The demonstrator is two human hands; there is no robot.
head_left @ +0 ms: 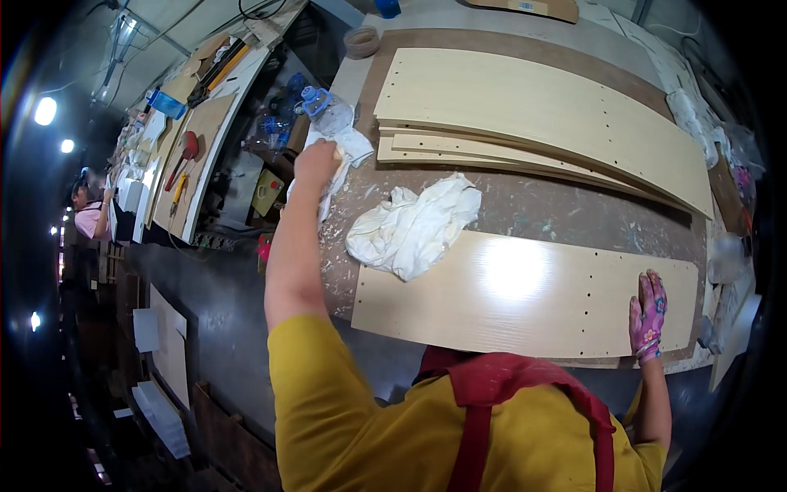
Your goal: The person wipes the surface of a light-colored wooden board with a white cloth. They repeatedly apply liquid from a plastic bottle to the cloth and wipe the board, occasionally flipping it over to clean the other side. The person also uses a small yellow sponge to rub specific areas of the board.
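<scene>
Left hand (316, 166) on white rag (355, 148) at left edge of worktop (541, 201), near blue-topped bottle (333, 115); fingers bent, cannot tell if clamped.
Right hand (650, 316), in pink flowery glove (651, 332), flat on right end of pale board (459, 307), fingers close together.
Pale board along worktop's near edge.
Crumpled cloth (414, 225) over its far left corner.

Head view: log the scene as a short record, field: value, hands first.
Left hand: bare, at white material near a bottle; grip unclear
Right hand: gloved in pink floral, fingers extended, resting on the near panel
Near panel finish: pale, glossy, with dark holes
Crumpled white cloth: overlaps near panel's far left corner
Panel pile: pale panels, loosely stacked beyond the cloth
Work surface: brown, speckled
</scene>
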